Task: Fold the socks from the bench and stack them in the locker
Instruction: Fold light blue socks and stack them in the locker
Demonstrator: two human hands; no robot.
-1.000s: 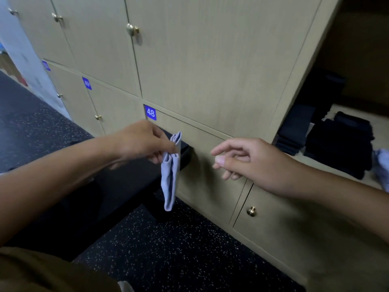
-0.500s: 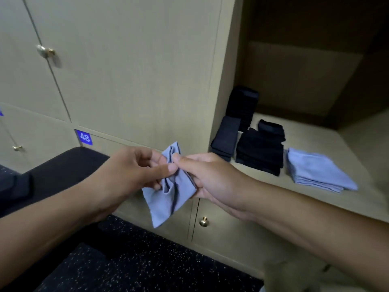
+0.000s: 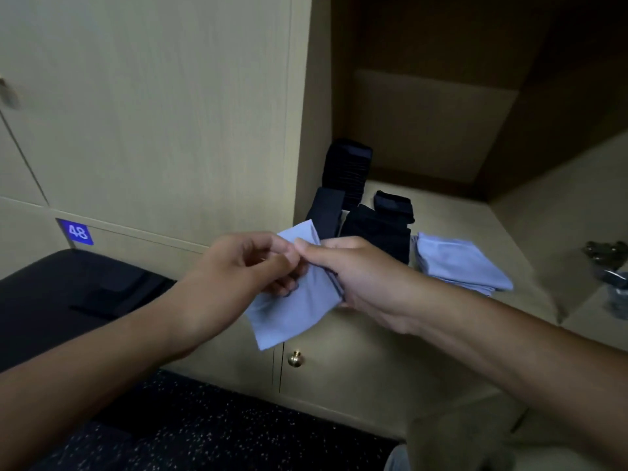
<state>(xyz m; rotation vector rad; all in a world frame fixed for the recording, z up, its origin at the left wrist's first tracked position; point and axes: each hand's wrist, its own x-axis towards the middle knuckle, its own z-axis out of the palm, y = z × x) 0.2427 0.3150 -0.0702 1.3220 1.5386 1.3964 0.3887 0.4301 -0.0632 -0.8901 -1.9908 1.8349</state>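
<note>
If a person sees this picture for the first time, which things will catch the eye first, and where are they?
First comes the light blue sock in the middle, pinched at its top by the left hand and gripped along its side by the right hand. Behind them, on the floor of the open locker, dark folded socks lie beside a light blue folded pile. A blue label 48 sits at the left.

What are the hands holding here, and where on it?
Both the left hand and right hand pinch one light blue sock at its upper edge; its lower part hangs free.
</note>
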